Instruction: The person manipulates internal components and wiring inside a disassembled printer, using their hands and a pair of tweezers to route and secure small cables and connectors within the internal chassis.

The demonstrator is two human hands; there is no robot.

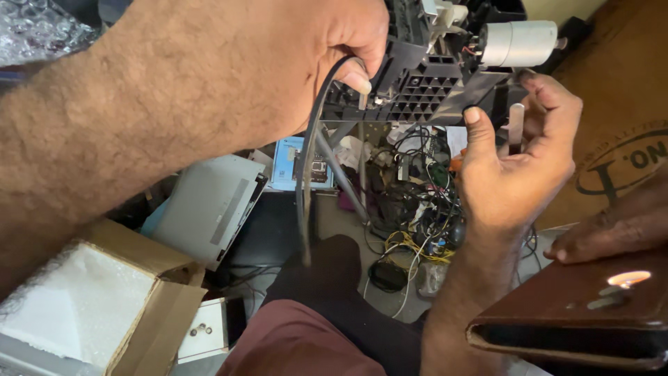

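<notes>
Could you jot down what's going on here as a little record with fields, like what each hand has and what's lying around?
left hand: grips the black plastic assembly at its left end, beside a looping black cable
right hand: supports the assembly from below, thumb on its underside
on the assembly: white cylinder at top right
below: tangle of wires, grey flat device, open cardboard box with white foam
right edge: another hand by a brown wallet

below and left of the left hand (pixel 327 49), an open brown cardboard box (pixel 149 306) holds white foam. a small white box (pixel 202 331) lies just beside it. a blue label with dark print (pixel 296 163) sits under the left hand's grip. right of the right hand (pixel 518 163), brown cardboard bears an oval dark stamp (pixel 626 163).
</notes>
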